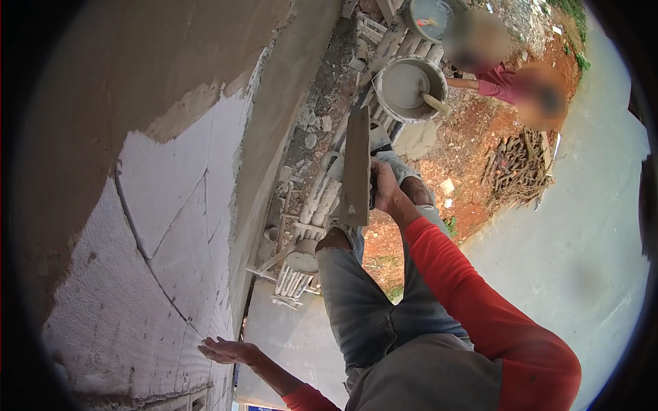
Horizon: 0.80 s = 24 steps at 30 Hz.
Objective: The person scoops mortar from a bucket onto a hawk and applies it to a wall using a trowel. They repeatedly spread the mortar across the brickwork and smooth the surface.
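Note:
My right hand (387, 186) is wrapped around the handle of a plastering trowel (355, 168), its long flat grey blade seen standing lengthwise in front of my legs. Fingers stretched out, my left hand (229, 351) is at the lower left, holding nothing, with its fingertips right at the wall in this view. That wall (181, 185) has bare white blocks with a dark curved line across them. Grey-brown plaster (82, 103) covers its other part, with a ragged edge where it meets the white.
A bucket of grey mix (404, 85) holds a scoop (436, 103); another bucket (433, 19) stands beyond it. Beside them is a person in a pink shirt (497, 83), an arm reaching to the rim. Scaffold poles (322, 198) run below me. A stick pile (517, 168) lies right.

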Available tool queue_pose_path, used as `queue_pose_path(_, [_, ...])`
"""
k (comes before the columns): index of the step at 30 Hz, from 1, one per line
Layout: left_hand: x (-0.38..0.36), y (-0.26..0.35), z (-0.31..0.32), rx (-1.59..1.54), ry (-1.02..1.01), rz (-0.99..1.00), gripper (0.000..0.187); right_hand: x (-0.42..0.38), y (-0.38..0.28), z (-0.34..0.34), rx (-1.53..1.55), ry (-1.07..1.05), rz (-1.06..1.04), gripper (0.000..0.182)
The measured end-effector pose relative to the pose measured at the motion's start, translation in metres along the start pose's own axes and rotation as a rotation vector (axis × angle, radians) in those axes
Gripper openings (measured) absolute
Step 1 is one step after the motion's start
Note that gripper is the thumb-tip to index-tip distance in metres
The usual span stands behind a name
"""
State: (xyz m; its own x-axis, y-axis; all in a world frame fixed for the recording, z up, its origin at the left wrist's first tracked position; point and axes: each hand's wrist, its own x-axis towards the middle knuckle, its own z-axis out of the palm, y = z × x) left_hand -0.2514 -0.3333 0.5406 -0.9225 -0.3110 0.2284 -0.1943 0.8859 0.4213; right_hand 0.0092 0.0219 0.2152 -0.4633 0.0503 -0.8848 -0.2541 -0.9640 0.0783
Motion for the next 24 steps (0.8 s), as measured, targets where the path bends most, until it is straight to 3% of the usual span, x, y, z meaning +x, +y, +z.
queue_pose_path(1, [0.013, -0.001, -0.006, 0.081, 0.048, 0.132, 0.08, 0.009, -0.008, 0.0, -0.027, -0.033, -0.001, 0.027])
queue_pose_path(3, [0.013, 0.021, -0.004, 0.175, 0.152, 0.187, 0.08, 0.028, -0.025, 0.009, 0.0, -0.021, 0.028, 0.028])
queue_pose_path(5, [-0.005, 0.076, 0.018, 0.189, 0.242, 0.036, 0.081, 0.045, -0.046, 0.024, 0.0, -0.041, -0.012, 0.03])
queue_pose_path(7, [-0.007, 0.082, 0.036, 0.231, 0.339, 0.037, 0.081, 0.064, -0.066, 0.052, -0.031, -0.094, -0.117, 0.032])
queue_pose_path(11, [0.037, 0.001, 0.069, 0.29, 0.496, 0.148, 0.082, 0.145, -0.115, 0.094, -0.131, -0.172, -0.205, 0.034])
queue_pose_path(13, [0.002, 0.072, 0.119, 0.112, 0.658, 0.008, 0.081, 0.185, -0.138, 0.119, -0.119, -0.237, -0.293, 0.029])
queue_pose_path(14, [0.006, 0.074, 0.121, 0.073, 0.679, 0.044, 0.081, 0.196, -0.148, 0.139, -0.091, -0.256, -0.349, 0.027])
queue_pose_path(19, [0.035, 0.051, 0.146, -0.128, 0.856, 0.181, 0.085, 0.226, -0.177, 0.177, 0.021, -0.292, -0.432, 0.031])
queue_pose_path(22, [0.05, 0.041, 0.159, -0.229, 0.965, 0.206, 0.067, 0.255, -0.198, 0.194, -0.029, -0.311, -0.528, 0.03])
queue_pose_path(24, [0.073, 0.01, 0.156, -0.145, 1.009, 0.33, 0.068, 0.276, -0.211, 0.193, -0.102, -0.292, -0.583, 0.029])
